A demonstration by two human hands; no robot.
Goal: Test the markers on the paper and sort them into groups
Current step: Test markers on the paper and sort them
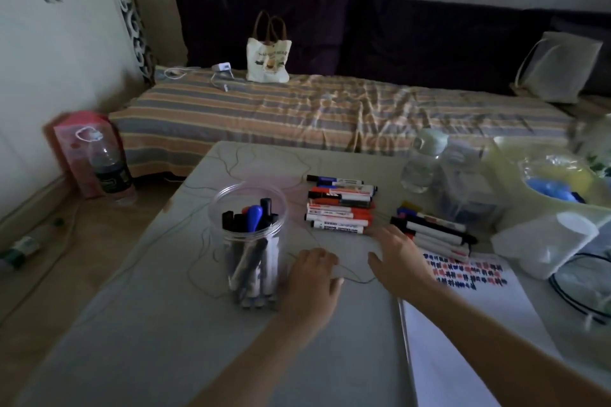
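Two sorted groups of markers already lie on the desk (139, 324): a stacked row (340, 205) of red, blue and black ones behind my hands, and a second bundle (433, 231) to the right, just beyond the paper (463, 314). More markers stand capped in the clear jar (248, 241) at left, so I judge the job is well along but unfinished. The paper carries rows of red and blue test strokes near its far edge, with plenty of blank sheet below.

My left hand (314, 277) rests beside the jar with fingers loosely curled, holding nothing. My right hand (396, 258) hovers with fingers spread near the end of the stacked row, its grip empty too.

For the next step I would take one marker from the jar, steadying the jar with the left hand so it does not tip, uncap it, and stroke on blank paper clear of the old marks so the result reads plainly.

Beyond the desk are a water bottle (423, 162), a tissue roll (549, 241) and a striped bed (297, 109).
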